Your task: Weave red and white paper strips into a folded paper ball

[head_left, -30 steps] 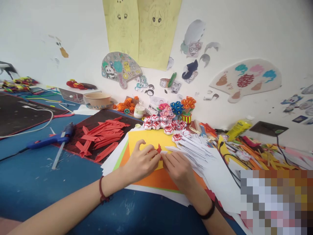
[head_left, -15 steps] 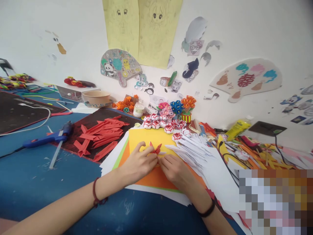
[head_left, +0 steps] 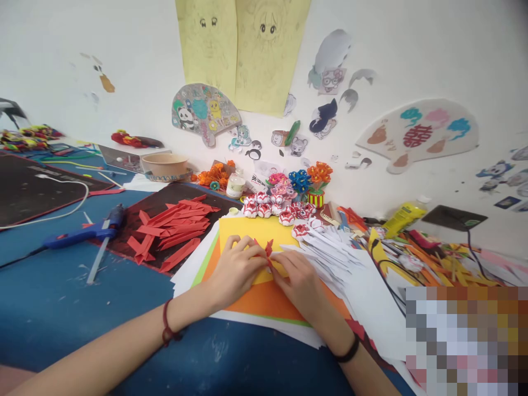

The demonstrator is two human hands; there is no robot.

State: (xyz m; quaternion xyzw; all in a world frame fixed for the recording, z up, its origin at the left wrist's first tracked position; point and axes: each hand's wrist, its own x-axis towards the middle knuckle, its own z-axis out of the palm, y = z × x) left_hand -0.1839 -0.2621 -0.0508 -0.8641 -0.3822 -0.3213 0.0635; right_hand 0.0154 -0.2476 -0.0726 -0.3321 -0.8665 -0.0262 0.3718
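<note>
A small red folded-paper piece [head_left: 269,248] is pinched between my two hands, above the stack of coloured paper. My left hand [head_left: 241,269] grips it from the left with bent fingers. From the right, my right hand [head_left: 300,279] closes thumb and fingers on its lower part. The fingers cover most of the piece; only its red points show. Beneath lie a yellow sheet [head_left: 233,226] and an orange sheet [head_left: 264,304]. Folded white strips [head_left: 330,250] are fanned out beside my right hand. Folded red strips [head_left: 181,220] are heaped to the left.
A blue hot glue gun [head_left: 78,235] with a glue stick lies at left on the blue table [head_left: 53,308]. Red-and-white paper balls [head_left: 286,217] sit behind the sheets. Farther back stand a bowl [head_left: 165,165] and paper flowers [head_left: 319,175]. A yellow bottle [head_left: 406,213] leans at right.
My right hand has lifted slightly, its fingers stretching farther over the red piece. My left fingers have drawn in closer, and less of the piece shows. The view has shifted a little.
</note>
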